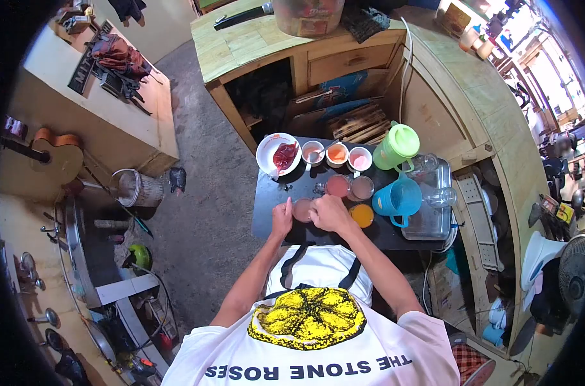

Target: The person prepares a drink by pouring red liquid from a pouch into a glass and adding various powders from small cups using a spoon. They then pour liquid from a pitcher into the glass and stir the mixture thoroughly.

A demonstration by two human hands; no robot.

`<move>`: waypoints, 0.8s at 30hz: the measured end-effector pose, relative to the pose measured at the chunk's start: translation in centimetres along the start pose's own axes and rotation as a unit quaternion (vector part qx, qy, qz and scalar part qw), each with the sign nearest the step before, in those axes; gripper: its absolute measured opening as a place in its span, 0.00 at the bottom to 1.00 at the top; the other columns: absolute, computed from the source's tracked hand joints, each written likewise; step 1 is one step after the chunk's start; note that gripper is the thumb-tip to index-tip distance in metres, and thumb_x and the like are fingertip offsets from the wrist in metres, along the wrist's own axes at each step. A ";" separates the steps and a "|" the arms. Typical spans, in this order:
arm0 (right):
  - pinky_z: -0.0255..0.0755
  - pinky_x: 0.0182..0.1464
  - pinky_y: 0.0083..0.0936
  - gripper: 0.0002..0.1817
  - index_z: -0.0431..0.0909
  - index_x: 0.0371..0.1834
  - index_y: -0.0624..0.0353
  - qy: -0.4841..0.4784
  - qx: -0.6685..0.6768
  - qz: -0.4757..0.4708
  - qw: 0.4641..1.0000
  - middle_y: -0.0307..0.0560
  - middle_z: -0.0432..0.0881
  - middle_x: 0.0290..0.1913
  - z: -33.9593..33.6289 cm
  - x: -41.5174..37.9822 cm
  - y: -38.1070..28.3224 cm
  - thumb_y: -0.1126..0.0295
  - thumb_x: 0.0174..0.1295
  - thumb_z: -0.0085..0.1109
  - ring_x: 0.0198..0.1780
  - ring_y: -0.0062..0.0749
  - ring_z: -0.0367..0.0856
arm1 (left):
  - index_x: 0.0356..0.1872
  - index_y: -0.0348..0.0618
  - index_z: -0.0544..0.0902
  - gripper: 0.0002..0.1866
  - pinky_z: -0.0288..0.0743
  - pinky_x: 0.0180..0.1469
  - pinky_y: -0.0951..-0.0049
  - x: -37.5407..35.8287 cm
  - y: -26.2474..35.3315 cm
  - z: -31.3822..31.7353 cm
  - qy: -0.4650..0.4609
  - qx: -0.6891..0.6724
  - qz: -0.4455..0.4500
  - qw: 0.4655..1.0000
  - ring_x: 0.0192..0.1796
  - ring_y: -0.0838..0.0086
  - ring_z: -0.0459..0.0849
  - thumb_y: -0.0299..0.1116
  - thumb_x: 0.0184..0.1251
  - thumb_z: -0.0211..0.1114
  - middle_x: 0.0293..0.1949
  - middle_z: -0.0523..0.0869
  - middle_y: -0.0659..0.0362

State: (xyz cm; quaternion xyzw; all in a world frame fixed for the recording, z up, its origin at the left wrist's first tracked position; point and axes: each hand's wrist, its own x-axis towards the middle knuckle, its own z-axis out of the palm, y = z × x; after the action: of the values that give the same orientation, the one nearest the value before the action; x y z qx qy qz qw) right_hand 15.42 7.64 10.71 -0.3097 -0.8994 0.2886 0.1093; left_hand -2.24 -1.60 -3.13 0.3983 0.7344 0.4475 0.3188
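Note:
A glass mug point(301, 211) of murky pink drink stands near the front of the dark table point(266, 193). My left hand point(281, 220) is closed at its left side with the thumb up; the part it grips is hidden. Above the mug's right rim my right hand point(329, 213) has its fingers bent together, and what they hold is hidden. Just beyond are a glass of red drink point(337, 185) and a glass of brownish-pink drink point(362, 188). A glass of orange drink point(362, 216) is right of my right hand.
Along the back are a white bowl point(264, 154) with a red packet and white cups point(359, 159), one with a spoon. To the right are a green pitcher point(396, 147), a blue pitcher point(396, 198) and a clear tray point(427, 226) with glasses. A wooden counter point(260, 48) stands behind.

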 end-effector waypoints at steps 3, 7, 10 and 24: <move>0.77 0.37 0.49 0.11 0.84 0.25 0.63 0.040 0.062 -0.001 0.997 0.61 0.83 0.25 0.4 0.2 -0.3 0.66 0.57 0.63 0.31 0.59 0.84 | 0.19 0.30 0.73 0.31 0.63 0.26 0.60 0.1 -0.4 0.2 0.002 -0.016 0.002 1.000 0.22 0.76 0.65 0.45 0.83 0.52 0.15 0.69 0.56; 0.77 0.39 0.50 0.12 0.82 0.23 0.63 0.083 -0.003 0.042 0.996 0.62 0.83 0.25 0.4 0.4 -0.4 0.66 0.58 0.63 0.32 0.59 0.84 | 0.19 0.30 0.73 0.31 0.63 0.26 0.60 0.0 -0.4 0.4 0.006 -0.035 0.008 0.999 0.22 0.76 0.65 0.45 0.83 0.53 0.15 0.68 0.56; 0.77 0.38 0.50 0.13 0.82 0.22 0.63 0.025 0.005 0.049 0.998 0.62 0.83 0.26 0.7 0.3 0.1 0.65 0.59 0.63 0.32 0.59 0.84 | 0.20 0.29 0.73 0.31 0.63 0.26 0.60 0.0 0.1 0.1 -0.003 -0.022 -0.006 1.000 0.22 0.76 0.65 0.45 0.83 0.53 0.15 0.68 0.55; 0.77 0.35 0.51 0.11 0.83 0.23 0.62 -0.012 0.019 0.030 0.999 0.61 0.83 0.25 0.5 0.4 -0.4 0.66 0.57 0.63 0.30 0.57 0.85 | 0.20 0.29 0.73 0.30 0.64 0.27 0.60 0.0 0.1 0.0 -0.001 -0.013 0.000 1.000 0.22 0.75 0.66 0.44 0.82 0.52 0.15 0.68 0.52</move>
State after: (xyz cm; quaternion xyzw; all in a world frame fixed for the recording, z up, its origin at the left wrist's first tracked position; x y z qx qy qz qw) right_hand 14.73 7.42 10.57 -0.3310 -0.8853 0.3124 0.0957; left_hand -2.20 -1.54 -3.01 0.3945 0.7281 0.4568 0.3250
